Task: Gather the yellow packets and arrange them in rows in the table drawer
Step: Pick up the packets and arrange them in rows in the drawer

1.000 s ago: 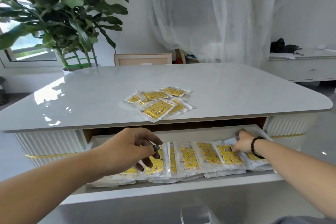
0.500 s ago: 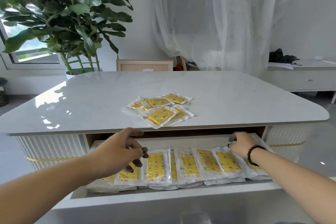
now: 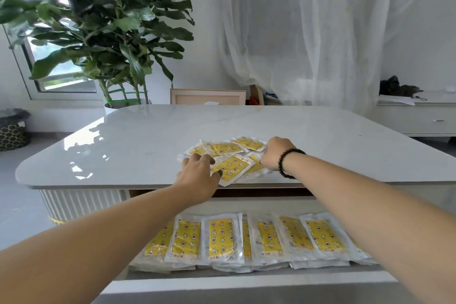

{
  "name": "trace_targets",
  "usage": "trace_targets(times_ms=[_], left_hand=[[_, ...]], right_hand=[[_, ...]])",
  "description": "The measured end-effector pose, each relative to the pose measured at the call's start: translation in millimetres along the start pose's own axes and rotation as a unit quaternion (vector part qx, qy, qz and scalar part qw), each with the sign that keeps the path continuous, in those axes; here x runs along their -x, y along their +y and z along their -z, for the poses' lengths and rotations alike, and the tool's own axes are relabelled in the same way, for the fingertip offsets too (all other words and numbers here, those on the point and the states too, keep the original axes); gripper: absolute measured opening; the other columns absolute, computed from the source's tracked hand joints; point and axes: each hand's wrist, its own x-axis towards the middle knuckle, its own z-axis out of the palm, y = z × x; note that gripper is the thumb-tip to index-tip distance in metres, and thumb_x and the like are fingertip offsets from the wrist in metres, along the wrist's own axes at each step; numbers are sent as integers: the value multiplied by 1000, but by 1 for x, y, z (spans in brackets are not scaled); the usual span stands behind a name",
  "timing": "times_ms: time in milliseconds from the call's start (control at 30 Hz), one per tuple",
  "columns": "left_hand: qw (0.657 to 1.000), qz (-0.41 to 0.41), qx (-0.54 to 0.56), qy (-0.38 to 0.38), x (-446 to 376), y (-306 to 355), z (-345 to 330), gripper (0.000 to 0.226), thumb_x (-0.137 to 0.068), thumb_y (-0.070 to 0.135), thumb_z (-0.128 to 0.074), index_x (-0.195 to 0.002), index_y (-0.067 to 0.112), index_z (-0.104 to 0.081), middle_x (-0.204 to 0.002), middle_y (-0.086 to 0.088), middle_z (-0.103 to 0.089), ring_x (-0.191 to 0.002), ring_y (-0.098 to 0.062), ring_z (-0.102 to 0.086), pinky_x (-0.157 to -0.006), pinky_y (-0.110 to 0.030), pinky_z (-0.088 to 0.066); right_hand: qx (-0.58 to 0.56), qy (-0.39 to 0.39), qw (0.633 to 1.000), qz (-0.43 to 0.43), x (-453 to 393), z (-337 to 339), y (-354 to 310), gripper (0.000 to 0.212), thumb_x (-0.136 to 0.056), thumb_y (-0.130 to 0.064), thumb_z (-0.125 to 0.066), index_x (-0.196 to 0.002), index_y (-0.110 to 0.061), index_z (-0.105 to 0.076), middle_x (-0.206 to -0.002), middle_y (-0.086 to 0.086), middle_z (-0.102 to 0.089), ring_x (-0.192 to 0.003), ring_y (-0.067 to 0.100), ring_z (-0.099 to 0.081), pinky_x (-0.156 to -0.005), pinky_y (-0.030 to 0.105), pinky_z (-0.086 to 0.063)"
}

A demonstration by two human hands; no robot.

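A pile of packets [image 3: 229, 158] lies on the table [image 3: 148, 136] near its front edge, the left hand [image 3: 197, 176] at the pile's left, the right hand [image 3: 277, 154] at its right. Below, a row of packets [image 3: 246, 239] fills the drawer [image 3: 246, 284]. A plant [image 3: 103, 20] stands behind the table's left corner.

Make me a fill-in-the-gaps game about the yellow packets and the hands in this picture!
1. Both hands reach to the loose packets lying on the ______.
2. A row of packets lies in the open ______.
3. The dark bead bracelet is on the ______ wrist.
4. The left hand touches the pile's ______ side.

Missing words: table; drawer; right; left
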Motion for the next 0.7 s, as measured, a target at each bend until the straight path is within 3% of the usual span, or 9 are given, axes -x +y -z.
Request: trace_targets(times_ms=[67,167,267,300,367,433,567,633,700], left_hand=[[999,16,-28,-9,-17,4,0,52,-96,46,-44,-140,19,-39,-147,-5,-35,-137,-27,-28,-107,-44,-33],[997,35,-35,-51,-40,6,-4,66,-89,53,-52,-142,17,-35,-148,-7,-32,-138,-28,-25,-108,-45,-33],[998,49,-18,-24,-57,2,-14,80,-78,59,-65,-141,18,-38,-144,-5,-34,-136,-26,-28,-108,-42,-36],[998,59,11,-6,-62,-1,-18,82,-74,60,-68,-139,19,-40,-142,-4,-38,-133,-24,-32,-107,-41,-38],[995,70,64,15,-70,-3,-22,82,-69,61,-74,-135,22,-44,-135,-1,-47,-124,-20,-45,-101,-36,-44],[994,69,87,6,-74,-5,-21,77,-68,57,-77,-131,23,-48,-127,3,-55,-114,-16,-53,-90,-29,-46],[976,72,203,23,-77,-18,-13,47,-69,36,-83,-108,19,-63,-101,1,-65,-92,-19,-60,-75,-31,-49],[939,91,323,78,-75,-25,-11,27,-71,20,-81,-93,15,-66,-89,-7,-71,-82,-25,-66,-72,-37,-57],[898,111,404,132,-73,-29,-9,21,-75,11,-77,-87,21,-64,-84,-5,-70,-77,-24,-67,-66,-33,-57]], right_hand=[[-13,-27,999,-43,-10,-3,-9,27,-84,-21,-60,-107,-7,-57,-91,7,-57,-67,17,-54,-52,22,-43],[-22,-74,995,-70,-27,-12,-12,56,-79,-38,-69,-124,-10,-52,-108,6,-60,-93,21,-60,-71,27,-49],[-79,-96,990,-70,-46,-20,-9,38,-79,-37,-69,-105,-10,-57,-83,2,-55,-77,17,-54,-57,23,-42],[-90,-94,989,-72,-52,-24,-8,37,-79,-37,-68,-101,-10,-58,-82,2,-55,-78,18,-54,-57,24,-41],[-79,-82,990,-82,-63,-28,-5,48,-75,-46,-67,-109,-12,-59,-104,6,-60,-95,21,-57,-71,26,-48],[-60,-85,990,-99,-67,-26,-5,64,-75,-51,-68,-126,-14,-53,-126,9,-54,-113,24,-54,-88,29,-48],[-69,-182,979,-67,-63,-7,-9,75,-86,-43,-65,-144,-8,-34,-149,10,-37,-132,25,-41,-98,30,-39],[-15,-202,978,-57,-61,-3,-10,84,-80,-50,-69,-145,-9,-33,-149,9,-36,-131,26,-43,-102,32,-39],[7,-201,978,-54,-60,-4,-10,88,-74,-53,-73,-142,-10,-38,-145,8,-42,-125,26,-47,-102,32,-42]])
